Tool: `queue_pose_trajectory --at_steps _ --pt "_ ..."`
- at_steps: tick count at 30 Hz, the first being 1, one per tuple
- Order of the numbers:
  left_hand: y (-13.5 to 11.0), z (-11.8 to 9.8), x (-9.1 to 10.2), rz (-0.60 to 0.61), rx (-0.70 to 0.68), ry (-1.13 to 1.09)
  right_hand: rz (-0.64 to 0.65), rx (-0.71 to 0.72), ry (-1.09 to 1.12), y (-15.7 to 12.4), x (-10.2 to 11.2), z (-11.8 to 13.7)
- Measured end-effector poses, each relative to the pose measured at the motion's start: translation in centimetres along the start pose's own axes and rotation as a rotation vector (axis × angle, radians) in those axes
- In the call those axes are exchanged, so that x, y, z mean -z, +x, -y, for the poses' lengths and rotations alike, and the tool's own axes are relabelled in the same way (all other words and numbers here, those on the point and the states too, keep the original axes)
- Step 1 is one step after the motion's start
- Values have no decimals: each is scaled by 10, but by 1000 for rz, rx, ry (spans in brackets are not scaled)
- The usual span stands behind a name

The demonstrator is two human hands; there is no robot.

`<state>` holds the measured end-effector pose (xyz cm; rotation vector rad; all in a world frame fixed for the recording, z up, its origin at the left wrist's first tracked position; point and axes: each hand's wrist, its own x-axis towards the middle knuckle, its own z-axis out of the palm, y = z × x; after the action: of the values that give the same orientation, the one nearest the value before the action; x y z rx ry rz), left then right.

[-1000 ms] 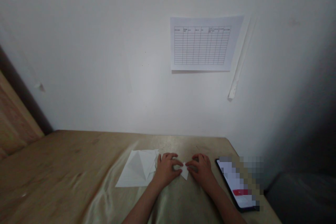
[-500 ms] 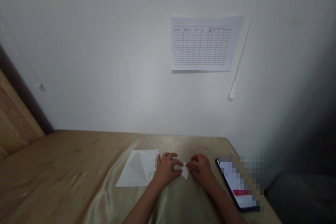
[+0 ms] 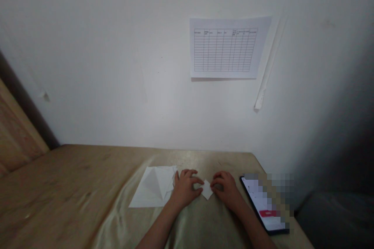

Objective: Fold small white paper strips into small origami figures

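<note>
Between my hands lies a small piece of folded white paper (image 3: pixel 207 191), diamond-shaped, with one corner pointing toward me. My left hand (image 3: pixel 186 187) has thumb and forefinger at its left corner. At its right corner, the fingertips of my right hand (image 3: pixel 226 186) are pinched together. Both hands rest low over the tabletop. Left of my left hand are larger creased sheets of white paper (image 3: pixel 149 188), partly covered by that hand and forearm.
A phone (image 3: pixel 260 206) with a lit, partly blurred screen lies to the right of my right arm. The table (image 3: pixel 73 186) has a wrinkled tan cover and meets a white wall. A printed grid sheet (image 3: pixel 224 50) hangs there. Wooden boards (image 3: pixel 17 132) stand at far left.
My right fingers have drawn back to the right from the middle of the small paper, and more of its diamond shape shows. My left hand stays in place.
</note>
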<state>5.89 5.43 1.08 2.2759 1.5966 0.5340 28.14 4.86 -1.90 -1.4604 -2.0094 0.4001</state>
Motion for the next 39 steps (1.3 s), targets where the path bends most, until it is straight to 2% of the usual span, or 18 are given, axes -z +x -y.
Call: queue_pose_trajectory --at_steps 5,10,17,29,39 --pt "-1 1 1 8 -28 -1 55 46 40 2 3 2" --pt "2 5 3 30 -114 -6 111 73 61 2 2 1" --pt "7 14 -5 70 -214 -69 165 101 72 4 2 -1" --pt "5 12 -4 104 -184 -141 144 60 149 1 3 -1" --pt "6 14 -8 77 -197 -171 133 56 173 -2 6 7"
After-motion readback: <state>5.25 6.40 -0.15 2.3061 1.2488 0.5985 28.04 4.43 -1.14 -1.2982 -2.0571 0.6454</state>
